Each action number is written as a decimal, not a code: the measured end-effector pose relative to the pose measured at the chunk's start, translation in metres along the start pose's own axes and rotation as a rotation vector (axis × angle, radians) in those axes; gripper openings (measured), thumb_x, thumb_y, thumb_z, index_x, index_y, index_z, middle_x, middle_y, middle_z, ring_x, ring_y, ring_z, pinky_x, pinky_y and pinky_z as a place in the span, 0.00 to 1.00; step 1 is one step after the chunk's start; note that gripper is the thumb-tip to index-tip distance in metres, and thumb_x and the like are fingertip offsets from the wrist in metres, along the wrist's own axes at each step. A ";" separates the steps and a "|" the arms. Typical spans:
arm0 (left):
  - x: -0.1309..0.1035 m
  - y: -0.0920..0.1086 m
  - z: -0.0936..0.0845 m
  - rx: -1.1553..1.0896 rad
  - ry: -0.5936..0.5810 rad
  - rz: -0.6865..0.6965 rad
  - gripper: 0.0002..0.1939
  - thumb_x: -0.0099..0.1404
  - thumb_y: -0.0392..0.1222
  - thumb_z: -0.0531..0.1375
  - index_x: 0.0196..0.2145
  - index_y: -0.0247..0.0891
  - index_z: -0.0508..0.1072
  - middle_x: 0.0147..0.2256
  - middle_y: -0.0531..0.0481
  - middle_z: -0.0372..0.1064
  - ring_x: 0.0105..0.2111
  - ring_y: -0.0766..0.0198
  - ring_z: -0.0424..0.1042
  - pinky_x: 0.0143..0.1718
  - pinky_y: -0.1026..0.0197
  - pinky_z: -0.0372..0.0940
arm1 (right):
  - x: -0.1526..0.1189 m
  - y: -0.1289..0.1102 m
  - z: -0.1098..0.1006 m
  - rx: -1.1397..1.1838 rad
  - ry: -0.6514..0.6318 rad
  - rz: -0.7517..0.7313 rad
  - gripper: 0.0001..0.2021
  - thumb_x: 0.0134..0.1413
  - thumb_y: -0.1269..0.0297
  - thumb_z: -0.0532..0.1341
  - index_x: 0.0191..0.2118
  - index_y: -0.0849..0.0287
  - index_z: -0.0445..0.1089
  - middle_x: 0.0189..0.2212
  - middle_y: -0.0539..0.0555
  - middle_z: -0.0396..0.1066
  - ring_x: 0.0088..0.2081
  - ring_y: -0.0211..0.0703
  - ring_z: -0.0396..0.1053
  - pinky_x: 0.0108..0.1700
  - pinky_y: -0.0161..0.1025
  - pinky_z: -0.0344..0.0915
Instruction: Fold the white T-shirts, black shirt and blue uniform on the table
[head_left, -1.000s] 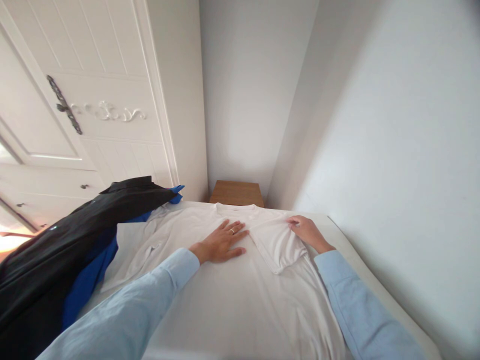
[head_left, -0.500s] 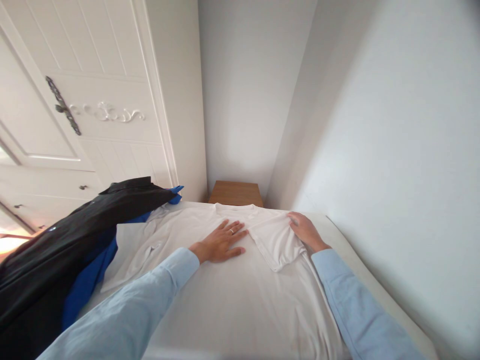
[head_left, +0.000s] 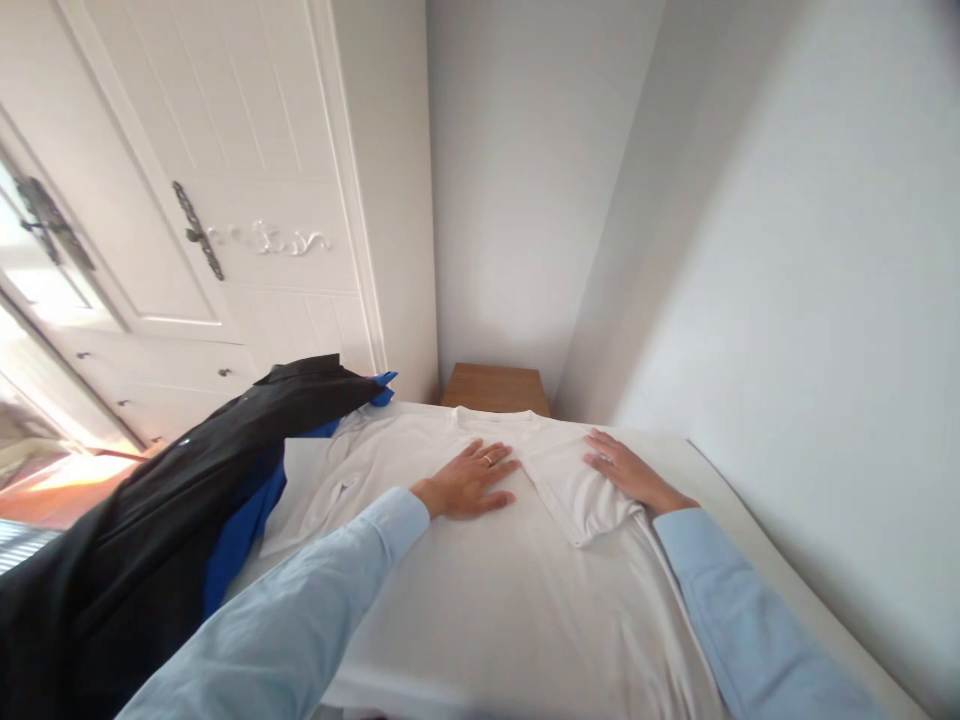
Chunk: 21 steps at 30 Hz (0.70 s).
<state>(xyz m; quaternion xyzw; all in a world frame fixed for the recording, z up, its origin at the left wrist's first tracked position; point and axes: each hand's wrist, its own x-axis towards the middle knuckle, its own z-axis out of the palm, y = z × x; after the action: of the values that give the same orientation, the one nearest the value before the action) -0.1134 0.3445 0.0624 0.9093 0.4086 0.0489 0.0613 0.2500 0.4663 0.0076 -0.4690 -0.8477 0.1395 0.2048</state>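
Note:
A white T-shirt [head_left: 480, 590] lies spread on a white-covered surface, its collar at the far edge. Flat on the upper chest of the shirt, just below the collar, rests my left hand [head_left: 471, 482], fingers spread, with a ring on one finger. My right hand [head_left: 634, 472] lies with its fingers extended on the right sleeve [head_left: 577, 500], which is folded inward over the shirt and has wrinkles near its edge. Neither hand grips the cloth.
Black and blue garments [head_left: 202, 460] lie along the left side. Beyond them stands a white wardrobe [head_left: 390, 200]. A brown wooden piece of furniture [head_left: 495, 387] is past the far edge. A pale wall [head_left: 810, 300] runs along the right.
The view has turned left, so things appear further right. My right hand's fingers have straightened and now lie flatter on the sleeve. My left hand stays on the shirt.

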 end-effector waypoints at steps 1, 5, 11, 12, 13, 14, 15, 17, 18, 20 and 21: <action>-0.001 0.000 0.000 0.005 0.016 -0.006 0.36 0.75 0.62 0.43 0.70 0.37 0.54 0.71 0.36 0.47 0.72 0.51 0.45 0.71 0.42 0.39 | 0.001 0.001 0.001 -0.003 -0.001 -0.004 0.40 0.61 0.33 0.49 0.63 0.61 0.68 0.68 0.64 0.55 0.69 0.61 0.53 0.71 0.60 0.49; -0.009 0.001 -0.003 0.058 0.120 -0.022 0.31 0.75 0.58 0.45 0.66 0.37 0.62 0.68 0.37 0.55 0.69 0.52 0.53 0.70 0.47 0.49 | 0.001 0.003 0.001 -0.016 0.000 0.004 0.37 0.61 0.34 0.50 0.61 0.59 0.70 0.68 0.63 0.57 0.69 0.62 0.54 0.70 0.61 0.51; -0.047 -0.020 -0.037 0.177 0.283 -0.320 0.19 0.74 0.45 0.51 0.56 0.38 0.72 0.60 0.39 0.67 0.60 0.53 0.66 0.63 0.50 0.60 | 0.001 0.013 0.000 -0.017 0.010 0.004 0.35 0.61 0.37 0.50 0.61 0.59 0.70 0.67 0.61 0.58 0.69 0.60 0.54 0.70 0.60 0.51; -0.058 -0.027 -0.046 0.219 0.282 -0.411 0.18 0.73 0.43 0.52 0.55 0.38 0.73 0.58 0.40 0.69 0.59 0.54 0.67 0.62 0.51 0.60 | 0.002 0.016 0.000 -0.027 0.001 0.011 0.35 0.61 0.38 0.50 0.60 0.60 0.70 0.67 0.62 0.57 0.69 0.60 0.54 0.70 0.59 0.51; -0.070 -0.035 -0.055 0.269 0.262 -0.502 0.17 0.72 0.42 0.52 0.54 0.37 0.74 0.56 0.40 0.70 0.57 0.54 0.68 0.61 0.52 0.61 | 0.003 0.019 0.000 -0.040 -0.009 0.016 0.35 0.61 0.39 0.50 0.60 0.61 0.70 0.67 0.62 0.57 0.69 0.60 0.53 0.71 0.59 0.51; -0.083 -0.043 -0.063 0.324 0.229 -0.596 0.17 0.72 0.41 0.52 0.53 0.37 0.74 0.54 0.40 0.71 0.56 0.54 0.68 0.59 0.53 0.62 | 0.004 0.021 0.000 -0.053 -0.018 0.020 0.34 0.60 0.40 0.50 0.60 0.60 0.71 0.67 0.61 0.58 0.70 0.59 0.53 0.71 0.58 0.51; -0.097 -0.051 -0.071 0.377 0.188 -0.685 0.16 0.71 0.41 0.53 0.51 0.37 0.75 0.53 0.41 0.71 0.55 0.53 0.69 0.58 0.53 0.63 | 0.005 0.023 0.000 -0.066 -0.023 0.023 0.33 0.60 0.41 0.51 0.59 0.59 0.71 0.67 0.60 0.59 0.69 0.59 0.53 0.70 0.58 0.52; -0.125 -0.064 -0.084 0.428 0.145 -0.792 0.16 0.69 0.40 0.53 0.48 0.36 0.76 0.50 0.39 0.72 0.53 0.50 0.70 0.54 0.51 0.65 | 0.006 0.028 -0.002 -0.092 -0.027 0.034 0.30 0.59 0.42 0.52 0.58 0.54 0.73 0.66 0.58 0.61 0.69 0.59 0.55 0.69 0.59 0.56; -0.137 -0.069 -0.090 0.443 0.134 -0.826 0.16 0.69 0.39 0.53 0.48 0.35 0.76 0.49 0.38 0.71 0.52 0.48 0.70 0.52 0.50 0.65 | 0.006 0.029 -0.004 -0.104 -0.023 0.047 0.29 0.59 0.42 0.52 0.57 0.51 0.73 0.65 0.57 0.62 0.69 0.60 0.55 0.67 0.60 0.57; -0.158 -0.074 -0.097 0.459 0.117 -0.866 0.16 0.68 0.40 0.54 0.48 0.34 0.77 0.49 0.36 0.71 0.52 0.46 0.70 0.50 0.49 0.66 | 0.004 0.033 -0.007 -0.121 -0.023 0.081 0.28 0.58 0.42 0.52 0.56 0.49 0.74 0.65 0.56 0.63 0.69 0.62 0.55 0.66 0.64 0.58; -0.166 -0.075 -0.099 0.465 0.109 -0.877 0.16 0.67 0.41 0.54 0.48 0.34 0.77 0.49 0.36 0.71 0.52 0.46 0.70 0.51 0.49 0.66 | 0.004 0.035 -0.009 -0.123 -0.028 0.094 0.29 0.58 0.41 0.52 0.57 0.49 0.73 0.65 0.56 0.62 0.69 0.63 0.54 0.66 0.66 0.57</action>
<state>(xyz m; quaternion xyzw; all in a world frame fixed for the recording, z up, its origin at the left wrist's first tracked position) -0.2919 0.2766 0.1424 0.6377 0.7552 -0.0265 -0.1496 0.2781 0.4878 0.0016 -0.5181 -0.8345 0.1031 0.1568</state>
